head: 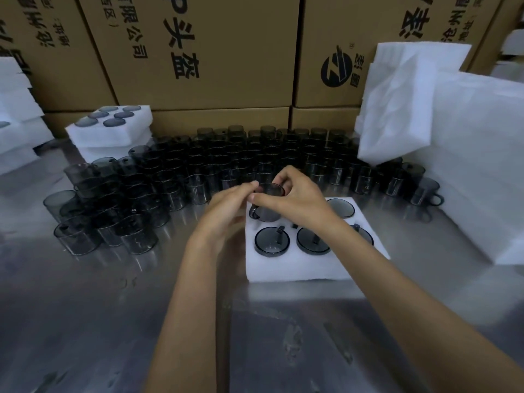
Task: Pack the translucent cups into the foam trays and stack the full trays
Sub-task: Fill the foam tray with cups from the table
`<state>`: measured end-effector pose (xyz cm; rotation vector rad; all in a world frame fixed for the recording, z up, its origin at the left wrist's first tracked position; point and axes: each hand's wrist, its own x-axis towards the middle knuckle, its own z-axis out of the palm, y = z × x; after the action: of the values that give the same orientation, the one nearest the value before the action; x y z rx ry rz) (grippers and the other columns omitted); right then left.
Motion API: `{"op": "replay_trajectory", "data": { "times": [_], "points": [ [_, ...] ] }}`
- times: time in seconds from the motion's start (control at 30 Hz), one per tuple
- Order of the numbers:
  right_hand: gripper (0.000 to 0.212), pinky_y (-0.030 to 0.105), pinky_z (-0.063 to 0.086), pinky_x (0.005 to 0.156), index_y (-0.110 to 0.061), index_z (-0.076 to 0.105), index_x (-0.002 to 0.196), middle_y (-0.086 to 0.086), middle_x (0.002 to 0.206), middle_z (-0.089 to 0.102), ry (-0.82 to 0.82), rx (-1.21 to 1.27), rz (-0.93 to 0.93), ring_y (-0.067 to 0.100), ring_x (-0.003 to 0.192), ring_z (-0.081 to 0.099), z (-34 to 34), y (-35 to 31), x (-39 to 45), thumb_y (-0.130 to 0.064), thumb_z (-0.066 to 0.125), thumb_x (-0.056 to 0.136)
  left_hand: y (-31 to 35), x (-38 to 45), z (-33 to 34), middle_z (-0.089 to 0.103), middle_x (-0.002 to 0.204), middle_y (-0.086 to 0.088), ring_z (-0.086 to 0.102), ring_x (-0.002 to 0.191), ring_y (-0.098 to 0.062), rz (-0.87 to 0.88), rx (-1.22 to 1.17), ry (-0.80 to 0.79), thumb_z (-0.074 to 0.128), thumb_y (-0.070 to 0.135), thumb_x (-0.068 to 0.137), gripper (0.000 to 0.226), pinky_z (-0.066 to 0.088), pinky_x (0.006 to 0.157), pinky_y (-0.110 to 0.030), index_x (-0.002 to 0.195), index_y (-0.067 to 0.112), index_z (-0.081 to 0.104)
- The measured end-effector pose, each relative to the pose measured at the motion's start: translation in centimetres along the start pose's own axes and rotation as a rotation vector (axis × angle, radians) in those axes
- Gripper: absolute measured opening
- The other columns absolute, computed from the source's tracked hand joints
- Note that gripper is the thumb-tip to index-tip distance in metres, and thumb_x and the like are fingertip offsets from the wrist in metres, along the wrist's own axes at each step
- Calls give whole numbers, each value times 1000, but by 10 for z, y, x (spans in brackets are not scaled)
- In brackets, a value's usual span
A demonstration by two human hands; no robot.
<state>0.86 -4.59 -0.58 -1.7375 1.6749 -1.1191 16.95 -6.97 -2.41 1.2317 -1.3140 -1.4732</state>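
A smoky translucent cup (268, 204) stood partly sunk in the far-left pocket of the foam tray (297, 268), its rim well above the foam. The right hand (295, 198) pinched that rim, thumb on the near side and fingers curled over the far side; the left hand (229, 205) closed its fingertips on the rim's left edge. Both grips were tight on the one cup. Three seated cups (272, 241) filled the tray's near row, with another in the far-right pocket; the far-middle pocket was hidden under the right wrist. The step looked like seating this cup, so the next move probably called for a straight downward press, handle lined up with its slot. Beyond the tray, loose cups (175, 177) crowded the steel table (99, 321). A stack of full trays (110, 129) sat far left, empty foam trays (453, 137) leaned at right, and cardboard cartons (204, 52) stood behind.
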Motion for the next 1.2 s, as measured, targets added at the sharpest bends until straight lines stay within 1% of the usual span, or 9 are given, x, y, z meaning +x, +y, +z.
{"op": "replay_trajectory", "data": {
  "times": [0.1,0.3,0.43,0.53,0.6,0.77,0.87,1.0,1.2],
  "points": [
    [52,25,38,58,-19,55,91,-6,82,50,0,9,-27,9,67,46,4,2,2,-57,82,68,-1,0,-1,77,101,2,72,101,-19,-10,13,-3,71,57,69,35,54,95,-41,96,36,78],
    [50,30,46,70,-22,57,93,-5,94,54,-39,-31,-94,10,80,50,2,9,7,-56,84,68,-2,0,-4,77,98,3,72,97,-13,33,27,9,68,41,86,15,54,89,-32,92,32,79],
    [53,33,47,69,-21,55,94,-4,91,56,-74,-49,-106,13,79,52,3,20,5,-57,84,68,-2,-4,2,75,101,-16,74,90,-25,8,21,-15,68,32,90,23,58,71,-26,100,13,76],
    [53,29,44,69,-22,53,93,-2,94,56,-93,-91,-133,15,86,52,5,23,6,-59,83,68,-3,-4,1,76,98,-15,74,80,-18,-1,-16,-3,68,25,91,17,57,60,-21,101,13,76],
    [54,26,39,69,-22,52,93,-4,94,52,-106,-135,-145,14,91,48,6,24,7,-60,81,69,-4,-3,-1,76,98,-10,75,85,-17,4,-12,3,69,22,90,16,57,62,-20,104,19,75],
    [62,31,34,83,-23,54,98,-6,99,46,-111,-421,-186,14,100,37,8,29,7,-75,69,68,-13,2,-2,75,104,-4,72,100,-20,20,12,28,71,17,88,23,56,91,-34,110,25,72],
    [68,32,28,85,-27,60,103,-9,104,48,-74,-522,-219,12,104,37,6,29,4,-85,55,68,-16,5,-2,76,101,-2,73,95,-19,17,18,31,74,17,85,26,58,87,-34,108,27,73],
    [62,33,27,90,-30,67,119,-9,114,56,-66,-539,-269,14,115,41,-3,34,0,-77,53,81,-18,11,-2,77,95,6,75,89,-17,12,-19,26,75,13,84,31,59,80,-31,112,25,70],
    [68,33,16,88,-37,63,131,-13,138,56,-124,-668,-235,15,129,36,-9,29,-2,-80,47,81,-22,14,-1,75,105,-6,74,94,-24,-33,-42,43,76,17,85,26,59,86,-39,110,24,71]
  ]
}}
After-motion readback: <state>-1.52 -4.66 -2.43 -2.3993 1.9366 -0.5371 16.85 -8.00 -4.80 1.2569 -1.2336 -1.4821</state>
